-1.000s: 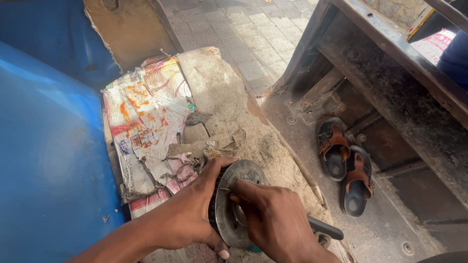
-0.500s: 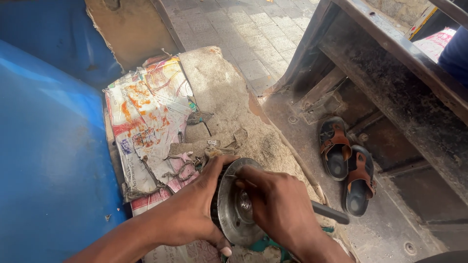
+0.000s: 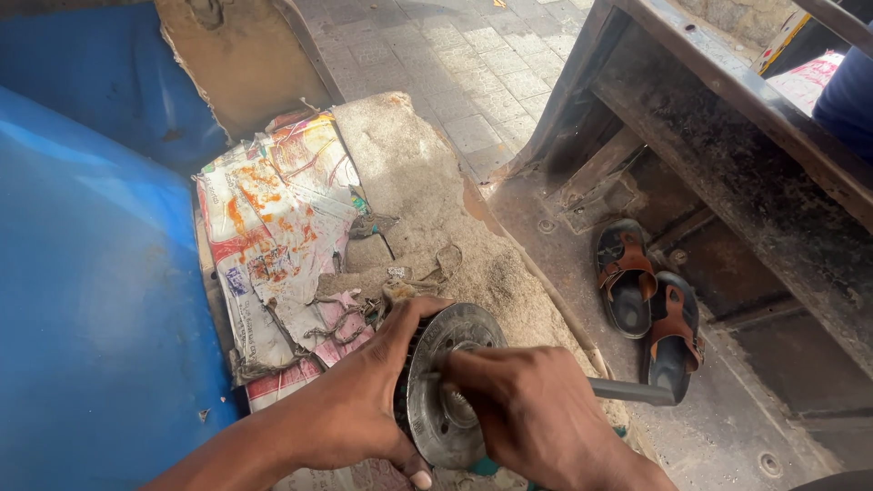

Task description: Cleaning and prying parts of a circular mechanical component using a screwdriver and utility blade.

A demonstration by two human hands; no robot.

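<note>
A round grey metal disc (image 3: 447, 345) with small holes stands on edge over a sandy mat. My left hand (image 3: 368, 395) grips its left rim, thumb over the top and fingers behind it. My right hand (image 3: 536, 414) is closed around a tool at the disc's centre. The tool's grey metal handle (image 3: 632, 391) sticks out to the right of my fist. The tool's tip is hidden by my fingers.
Worn printed sacking (image 3: 273, 218) and rags (image 3: 341, 318) lie on the mat beside a blue curved body panel (image 3: 82, 291). A pair of brown sandals (image 3: 650, 309) sits to the right under a dark wooden bench (image 3: 727, 136). Paving stones (image 3: 473, 55) lie beyond.
The view has shifted slightly. My right hand has moved a little on the disc's centre with the tool; my left hand keeps its grip on the rim.
</note>
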